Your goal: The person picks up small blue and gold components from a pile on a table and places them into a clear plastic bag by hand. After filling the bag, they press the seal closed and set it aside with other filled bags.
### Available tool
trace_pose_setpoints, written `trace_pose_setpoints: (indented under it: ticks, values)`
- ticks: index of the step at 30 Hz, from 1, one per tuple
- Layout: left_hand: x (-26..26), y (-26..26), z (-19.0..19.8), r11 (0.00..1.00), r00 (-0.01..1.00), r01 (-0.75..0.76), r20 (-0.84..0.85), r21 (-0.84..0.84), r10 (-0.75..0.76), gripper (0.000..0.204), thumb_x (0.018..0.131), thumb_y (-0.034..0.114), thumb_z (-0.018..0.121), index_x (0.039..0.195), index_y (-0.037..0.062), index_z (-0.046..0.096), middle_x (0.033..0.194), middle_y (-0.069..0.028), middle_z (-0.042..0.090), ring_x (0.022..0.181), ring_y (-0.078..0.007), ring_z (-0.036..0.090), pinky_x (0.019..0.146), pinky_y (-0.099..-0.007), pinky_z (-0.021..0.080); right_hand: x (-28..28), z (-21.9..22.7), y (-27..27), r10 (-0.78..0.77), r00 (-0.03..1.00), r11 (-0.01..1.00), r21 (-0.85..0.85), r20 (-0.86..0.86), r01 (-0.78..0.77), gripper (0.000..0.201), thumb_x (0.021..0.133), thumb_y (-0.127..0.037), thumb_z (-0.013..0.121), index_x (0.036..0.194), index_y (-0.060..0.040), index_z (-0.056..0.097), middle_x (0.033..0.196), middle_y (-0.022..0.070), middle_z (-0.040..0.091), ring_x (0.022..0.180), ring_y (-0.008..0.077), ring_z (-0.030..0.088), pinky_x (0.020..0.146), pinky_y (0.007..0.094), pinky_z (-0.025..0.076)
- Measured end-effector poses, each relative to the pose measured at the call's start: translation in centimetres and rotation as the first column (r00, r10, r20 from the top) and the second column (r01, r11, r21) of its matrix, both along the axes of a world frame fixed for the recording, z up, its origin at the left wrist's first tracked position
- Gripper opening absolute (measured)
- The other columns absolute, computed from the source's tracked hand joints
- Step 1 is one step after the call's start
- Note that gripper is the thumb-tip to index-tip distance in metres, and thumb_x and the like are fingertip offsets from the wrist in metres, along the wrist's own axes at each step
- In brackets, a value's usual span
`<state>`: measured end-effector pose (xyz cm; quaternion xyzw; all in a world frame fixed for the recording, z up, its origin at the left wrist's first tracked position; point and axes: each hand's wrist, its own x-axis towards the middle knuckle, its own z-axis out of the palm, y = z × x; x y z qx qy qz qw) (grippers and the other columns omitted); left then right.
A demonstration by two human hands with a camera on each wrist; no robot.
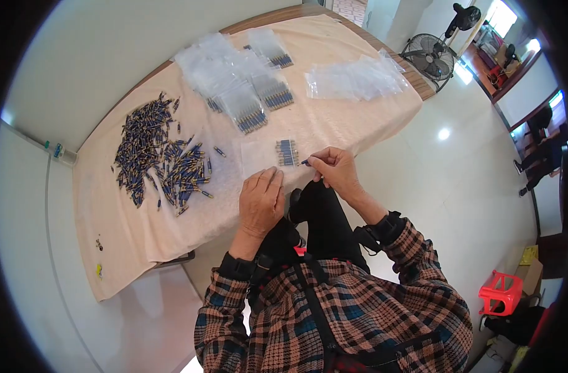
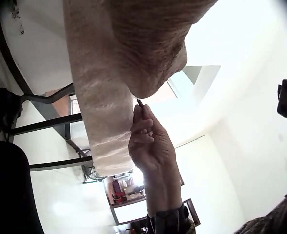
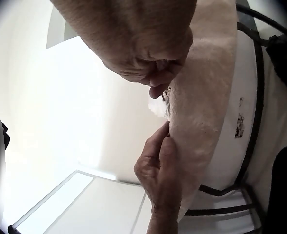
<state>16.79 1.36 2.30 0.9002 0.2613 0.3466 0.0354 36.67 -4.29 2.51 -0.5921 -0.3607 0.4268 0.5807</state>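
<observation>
At the near edge of the cloth-covered table (image 1: 334,43), the right hand (image 1: 335,169) has thumb and fingertips closed on one small blue-and-gold connector (image 1: 304,162), just beside a short row of the same connectors (image 1: 287,153) lying on a clear bag (image 1: 254,156). The left hand (image 1: 261,200) lies flat, fingers straight and together, pressing that bag's near end. Farther left a loose pile of connectors (image 1: 156,155) is spread out; filled bags (image 1: 250,99) and empty bags (image 1: 355,78) lie beyond.
</observation>
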Motion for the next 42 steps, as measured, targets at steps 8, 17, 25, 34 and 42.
trace_pose_setpoints:
  ticks: [8, 17, 25, 34, 42]
  values:
    - [0.0, 0.2, 0.2, 1.0, 0.998, 0.026, 0.058, -0.009, -0.025, 0.03, 0.074, 0.005, 0.062, 0.104, 0.0003, 0.062, 0.106, -0.012, 0.063, 0.094, -0.0292, 0.058, 0.082, -0.0365, 0.045, -0.4, -0.2, 0.3, -0.074, 0.997, 0.997, 0.034, -0.031, 0.075, 0.013, 0.087, -0.01, 0.065, 0.09, 0.0022, 0.061, 0.07, 0.0045, 0.064, 0.052, 0.0057, 0.057, 0.037, 0.0167, 0.039]
    - [0.0, 0.2, 0.2, 1.0, 0.998, 0.018, 0.062, -0.023, -0.016, 0.028, 0.074, 0.005, 0.063, 0.101, 0.0009, 0.063, 0.105, -0.0109, 0.063, 0.092, -0.0287, 0.058, 0.082, -0.0361, 0.045, -0.3, -0.4, 0.8, -0.065, 0.997, 0.998, 0.008, -0.052, 0.066, 0.012, 0.087, -0.009, 0.064, 0.089, 0.0023, 0.061, 0.073, 0.0051, 0.065, 0.051, 0.0057, 0.056, 0.038, 0.0169, 0.039]
    - [0.0, 0.2, 0.3, 0.999, 0.998, 0.018, 0.059, -0.028, -0.017, 0.026, 0.074, 0.005, 0.063, 0.1, 0.0011, 0.064, 0.104, -0.0109, 0.063, 0.092, -0.0285, 0.058, 0.082, -0.0361, 0.045, -0.2, 0.0, 0.5, 0.001, 0.998, 1.0, -0.023, -0.06, -0.002, 0.013, 0.086, -0.012, 0.065, 0.084, 0.0014, 0.064, 0.078, 0.0048, 0.068, 0.053, 0.0043, 0.055, 0.04, 0.017, 0.039]
    - [0.0, 0.2, 0.3, 0.999, 0.999, 0.02, 0.04, -0.027, -0.019, 0.026, 0.074, 0.006, 0.063, 0.1, 0.0017, 0.064, 0.104, -0.0111, 0.063, 0.092, -0.0288, 0.057, 0.082, -0.0364, 0.045, 0.0, -0.2, 0.6, 0.098, 0.986, 0.995, 0.014, 0.132, -0.101, 0.015, 0.086, -0.012, 0.065, 0.083, 0.0029, 0.068, 0.076, 0.0052, 0.068, 0.053, 0.0068, 0.054, 0.048, 0.0198, 0.043]
    - [-0.2, 0.0, 0.2, 0.999, 0.999, 0.027, 0.044, -0.027, -0.026, 0.032, 0.074, 0.004, 0.062, 0.105, 0.0021, 0.062, 0.109, -0.0114, 0.062, 0.093, -0.0285, 0.057, 0.081, -0.0367, 0.045, -0.3, 0.3, 1.7, -0.055, 0.705, 0.983, 0.164, 0.707, -0.088, 0.011, 0.082, -0.008, 0.066, 0.085, 0.0021, 0.069, 0.075, 0.009, 0.066, 0.056, 0.012, 0.056, 0.052, 0.0256, 0.045]
